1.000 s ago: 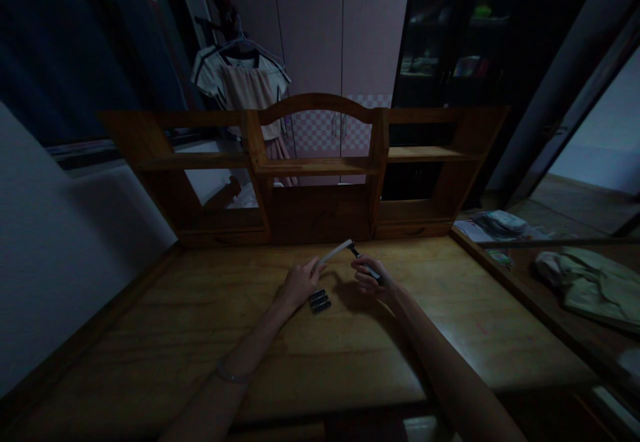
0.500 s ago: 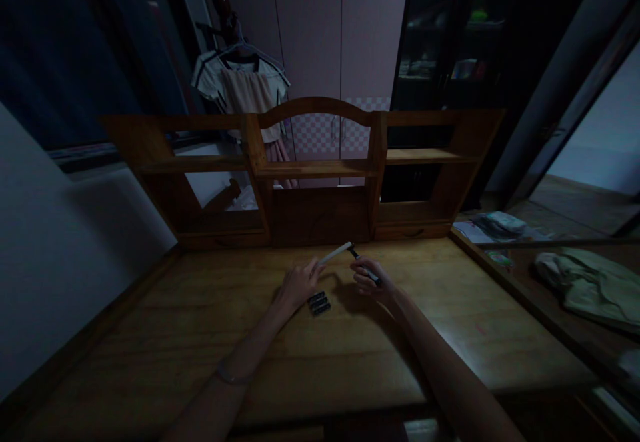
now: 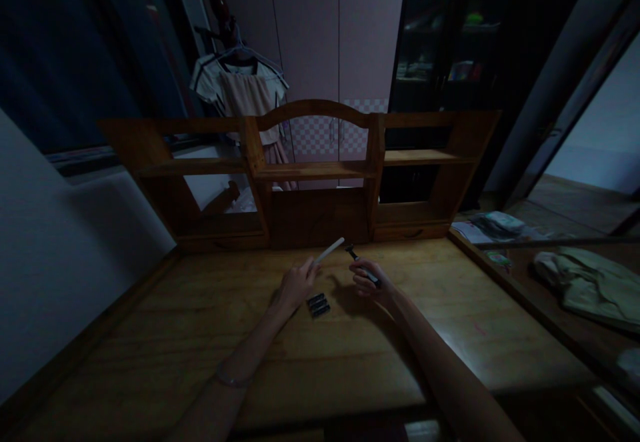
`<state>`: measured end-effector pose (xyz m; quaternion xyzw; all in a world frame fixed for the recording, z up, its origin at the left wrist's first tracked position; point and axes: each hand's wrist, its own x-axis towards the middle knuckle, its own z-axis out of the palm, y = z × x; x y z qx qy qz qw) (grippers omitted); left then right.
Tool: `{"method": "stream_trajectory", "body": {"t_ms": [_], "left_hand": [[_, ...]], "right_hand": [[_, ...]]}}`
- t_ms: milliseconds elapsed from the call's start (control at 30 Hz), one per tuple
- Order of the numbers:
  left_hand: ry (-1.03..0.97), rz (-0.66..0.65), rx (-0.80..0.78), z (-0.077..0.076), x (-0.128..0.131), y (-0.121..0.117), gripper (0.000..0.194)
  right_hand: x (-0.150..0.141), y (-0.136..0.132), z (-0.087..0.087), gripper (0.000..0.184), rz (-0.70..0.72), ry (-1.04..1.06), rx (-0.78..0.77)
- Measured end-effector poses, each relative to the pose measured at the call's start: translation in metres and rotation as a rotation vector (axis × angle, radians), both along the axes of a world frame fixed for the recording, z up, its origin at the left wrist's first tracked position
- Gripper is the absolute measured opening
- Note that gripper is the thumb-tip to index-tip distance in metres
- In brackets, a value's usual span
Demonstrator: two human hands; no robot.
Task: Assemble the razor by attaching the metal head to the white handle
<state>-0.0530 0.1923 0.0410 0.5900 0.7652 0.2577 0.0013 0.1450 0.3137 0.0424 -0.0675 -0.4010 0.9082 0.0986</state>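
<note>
My left hand (image 3: 296,285) is closed on a slim pale stick (image 3: 330,250) that slants up to the right, its kind unclear in the dim light. In my right hand (image 3: 371,277) is a razor (image 3: 354,254) with a dark and grey handle, its small black head tipped up to the left. A short gap separates the stick's end from the razor's head. Below and between the hands, a small dark ribbed piece in three rows (image 3: 319,305), possibly razor cartridges, lies on the wooden desk (image 3: 330,362).
A wooden shelf unit (image 3: 320,170) stands along the desk's back edge. To the right, a lower surface holds a pale green cloth or bag (image 3: 590,289) and some papers and a packet (image 3: 495,225). A wall (image 3: 85,242) borders the left side.
The stick's tip has drawn away from the razor's head to the left and slightly up, with my left hand. My right hand has barely moved and keeps the razor.
</note>
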Motion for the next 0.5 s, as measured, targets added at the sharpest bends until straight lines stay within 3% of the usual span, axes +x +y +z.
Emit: {"method": "stream_trajectory", "body": {"t_ms": [233,500], "left_hand": [[-0.038,-0.133,0.040,0.0008,-0.0034,-0.0038,0.033],[-0.085,-0.023,0.037,0.0023,-0.0076,-0.0022,0.033]], "right_hand": [[-0.0016,0.0018,-0.0026,0.035,0.009,-0.028,0.004],[0.0005,0.0006,-0.0018,0.034,0.028,0.021,-0.021]]}}
